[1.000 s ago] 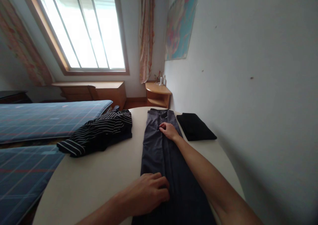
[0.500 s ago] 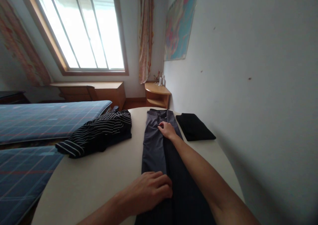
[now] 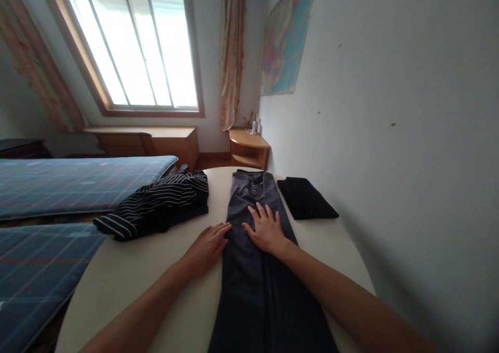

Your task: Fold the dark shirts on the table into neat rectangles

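A pair of dark grey trousers lies lengthwise on the pale round table, waistband at the far edge and legs running toward me. Buttons show near the waist. My right hand rests on the upper part of the trousers with its fingers spread. At their left edge, my left hand lies flat, fingers stretched out and fingertips touching the cloth. Neither hand holds anything. The lower ends of the legs run out of view at the bottom.
A black striped garment lies loosely heaped at the table's left. On the right, a folded black cloth item sits near the wall. Beds with blue plaid mattresses stand to the left. A corner shelf is behind the table.
My right hand has left the buttons, moved nearer to me and spread its fingers. My left hand has moved away from me to the trousers' left edge and flattened out.
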The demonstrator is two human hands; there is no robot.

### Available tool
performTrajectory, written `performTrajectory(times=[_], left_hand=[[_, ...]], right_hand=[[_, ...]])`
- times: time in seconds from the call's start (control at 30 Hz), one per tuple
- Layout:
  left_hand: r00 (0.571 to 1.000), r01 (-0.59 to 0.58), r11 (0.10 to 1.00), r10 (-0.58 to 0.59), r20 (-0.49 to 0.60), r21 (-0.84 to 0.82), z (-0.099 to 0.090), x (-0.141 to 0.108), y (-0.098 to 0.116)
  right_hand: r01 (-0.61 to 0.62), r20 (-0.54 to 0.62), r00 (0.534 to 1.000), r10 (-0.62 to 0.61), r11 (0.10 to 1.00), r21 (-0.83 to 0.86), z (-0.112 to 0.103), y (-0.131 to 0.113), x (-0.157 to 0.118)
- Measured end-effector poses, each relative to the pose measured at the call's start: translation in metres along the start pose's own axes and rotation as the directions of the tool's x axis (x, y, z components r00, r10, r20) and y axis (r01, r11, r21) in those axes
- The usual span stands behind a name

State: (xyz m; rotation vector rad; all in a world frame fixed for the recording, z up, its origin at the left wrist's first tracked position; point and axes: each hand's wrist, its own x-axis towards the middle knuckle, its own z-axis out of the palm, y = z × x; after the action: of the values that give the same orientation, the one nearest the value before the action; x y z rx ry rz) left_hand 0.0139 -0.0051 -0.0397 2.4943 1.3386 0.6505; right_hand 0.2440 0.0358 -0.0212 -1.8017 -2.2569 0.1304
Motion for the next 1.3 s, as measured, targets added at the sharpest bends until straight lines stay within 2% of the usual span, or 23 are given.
performTrajectory(times=[0.1, 0.3, 0.47, 0.6, 0.73, 0.8, 0.9, 1.0, 1.13, 1.2, 1.3], left_hand=[[0.999, 0.035, 0.998, -0.037, 0.035, 0.048, 0.005, 0.001, 0.001], [0.997, 0.065, 0.994, -0.068, 0.033, 0.092, 0.005, 0.004, 0.005], [0.995, 0.101, 0.99, -0.103, 0.011, 0.101, 0.005, 0.005, -0.002], [0.997, 0.056, 0.996, -0.051, -0.062, 0.075, 0.006, 0.004, -0.011], [0.993, 0.002, 0.999, 0.004, -0.115, 0.055, 0.006, 0.002, -0.017], [0.993, -0.012, 0.998, 0.019, -0.118, 0.062, 0.006, 0.002, -0.019], [0.992, -0.024, 0.996, 0.034, -0.12, 0.089, 0.007, 0.002, -0.022], [0.991, -0.032, 0.993, 0.045, -0.124, 0.111, 0.01, 0.001, -0.024], [0.991, -0.04, 0.992, 0.055, -0.119, 0.119, 0.01, 0.001, -0.024], [0.994, -0.029, 0.992, 0.042, -0.104, 0.121, 0.009, 0.0, -0.022], [0.996, -0.011, 0.992, 0.022, -0.091, 0.122, 0.006, 0.0, -0.018]], right_hand=[[-0.085, 0.105, 0.991, 0.084, 0.996, 0.011, -0.001, 0.008, 0.002], [-0.16, 0.207, 0.967, 0.148, 0.986, 0.042, 0.0, 0.024, 0.034], [-0.171, 0.21, 0.964, 0.165, 0.985, 0.009, 0.01, 0.023, 0.059], [-0.151, 0.198, 0.969, 0.148, 0.988, 0.002, 0.011, 0.024, 0.079], [-0.103, 0.097, 0.99, 0.099, 0.994, 0.041, 0.008, 0.023, 0.086], [-0.034, 0.016, 0.999, 0.033, 0.998, 0.053, 0.005, 0.018, 0.077], [0.159, -0.076, 0.985, -0.155, 0.985, 0.061, -0.002, 0.001, 0.046], [0.368, -0.092, 0.929, -0.359, 0.923, 0.112, -0.016, -0.02, -0.001], [0.567, -0.03, 0.819, -0.573, 0.8, 0.198, -0.032, -0.043, -0.067], [0.611, -0.005, 0.777, -0.63, 0.752, 0.248, -0.034, -0.05, -0.092], [0.625, 0.006, 0.754, -0.656, 0.721, 0.299, -0.029, -0.056, -0.114]])
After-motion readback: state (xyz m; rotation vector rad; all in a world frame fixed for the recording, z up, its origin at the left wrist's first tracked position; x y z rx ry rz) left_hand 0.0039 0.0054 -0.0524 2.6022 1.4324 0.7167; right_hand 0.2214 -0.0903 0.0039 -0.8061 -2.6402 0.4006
